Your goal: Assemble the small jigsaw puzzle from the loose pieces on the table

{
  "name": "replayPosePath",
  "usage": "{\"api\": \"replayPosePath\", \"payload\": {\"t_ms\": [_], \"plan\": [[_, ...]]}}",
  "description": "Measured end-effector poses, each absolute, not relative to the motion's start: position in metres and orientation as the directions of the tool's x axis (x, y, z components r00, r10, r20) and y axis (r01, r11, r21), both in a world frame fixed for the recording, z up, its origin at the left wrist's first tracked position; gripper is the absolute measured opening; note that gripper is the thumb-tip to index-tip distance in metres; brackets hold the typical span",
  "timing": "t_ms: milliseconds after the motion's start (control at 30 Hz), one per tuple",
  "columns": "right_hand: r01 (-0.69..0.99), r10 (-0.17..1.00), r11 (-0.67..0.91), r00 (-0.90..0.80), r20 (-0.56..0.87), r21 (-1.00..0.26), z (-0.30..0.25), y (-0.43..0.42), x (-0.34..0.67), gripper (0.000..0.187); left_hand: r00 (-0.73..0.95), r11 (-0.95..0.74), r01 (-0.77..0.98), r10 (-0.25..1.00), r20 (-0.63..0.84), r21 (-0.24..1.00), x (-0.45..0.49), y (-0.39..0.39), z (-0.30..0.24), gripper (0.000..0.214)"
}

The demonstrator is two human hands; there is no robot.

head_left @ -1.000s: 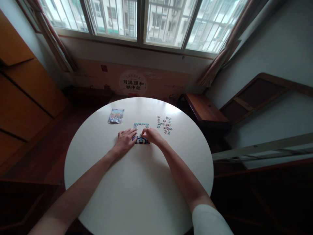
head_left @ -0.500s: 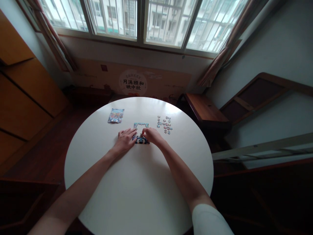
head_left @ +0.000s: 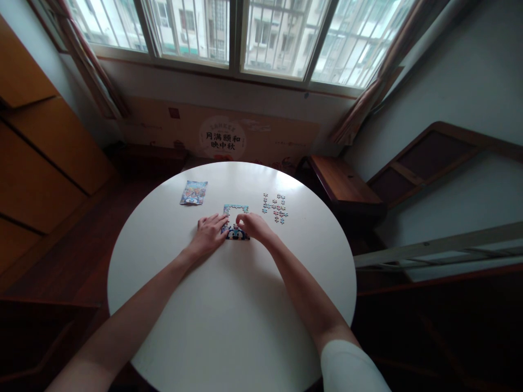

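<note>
A small jigsaw puzzle (head_left: pixel 236 234) lies on the white round table (head_left: pixel 229 321), its border joined and a bare gap in its upper middle. My left hand (head_left: pixel 211 231) rests flat with fingers stretched out, the fingertips on the puzzle's left edge. From the right, my right hand (head_left: pixel 254 225) reaches over the puzzle with thumb and forefinger pinched together at the lower side of the gap. A small jigsaw piece seems to be at those fingertips, mostly hidden by them. Several loose jigsaw pieces (head_left: pixel 279 208) lie spread to the right of that hand.
A colourful printed packet (head_left: pixel 194 193) lies at the table's back left. Beyond the table's right edge stands a brown wooden bench (head_left: pixel 347 179). Wooden cabinets (head_left: pixel 44 147) are on the left, and a barred window (head_left: pixel 269 38) is at the back.
My right hand's fingertips have shifted very slightly over the puzzle. My left hand, the packet and the loose pieces stay where they were.
</note>
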State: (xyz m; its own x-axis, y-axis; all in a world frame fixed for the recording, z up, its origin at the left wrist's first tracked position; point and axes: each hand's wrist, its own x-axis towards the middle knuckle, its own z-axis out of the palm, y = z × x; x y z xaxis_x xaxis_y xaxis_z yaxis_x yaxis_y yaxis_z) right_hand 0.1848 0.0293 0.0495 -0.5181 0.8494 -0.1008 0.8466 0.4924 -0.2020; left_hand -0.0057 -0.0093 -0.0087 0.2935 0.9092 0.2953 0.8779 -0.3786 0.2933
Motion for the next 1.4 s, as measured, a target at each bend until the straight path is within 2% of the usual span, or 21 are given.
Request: {"api": "replayPosePath", "payload": {"t_ms": [400, 567, 767, 1033, 1200, 1400], "plan": [[0.823, 0.821, 0.528, -0.557, -0.122, -0.209, 0.049, 0.029, 0.183, 0.027, 0.294, -0.373, 0.879, 0.915, 0.276, 0.298, -0.005, -0.01, -0.006, 0.04], [0.831, 0.825, 0.519, -0.548, -0.137, -0.201, 0.054, 0.027, 0.182, 0.026, 0.285, -0.362, 0.88, 0.92, 0.269, 0.308, -0.005, -0.01, -0.006, 0.04], [0.859, 0.868, 0.461, -0.489, -0.092, -0.222, 0.059, 0.035, 0.196, 0.025, 0.289, -0.365, 0.88, 0.92, 0.266, 0.304, -0.005, -0.01, -0.005, 0.039], [0.878, 0.919, 0.373, -0.395, -0.011, -0.301, 0.062, 0.044, 0.219, 0.024, 0.287, -0.362, 0.884, 0.92, 0.268, 0.296, -0.006, -0.01, -0.007, 0.039], [0.873, 0.948, 0.309, -0.316, 0.046, -0.377, 0.064, 0.051, 0.237, 0.032, 0.296, -0.371, 0.879, 0.917, 0.266, 0.3, -0.006, -0.01, -0.005, 0.039], [0.809, 0.972, 0.233, -0.172, 0.163, -0.54, 0.065, 0.064, 0.276, 0.047, 0.294, -0.373, 0.873, 0.917, 0.27, 0.315, -0.006, -0.011, -0.006, 0.039]]}}
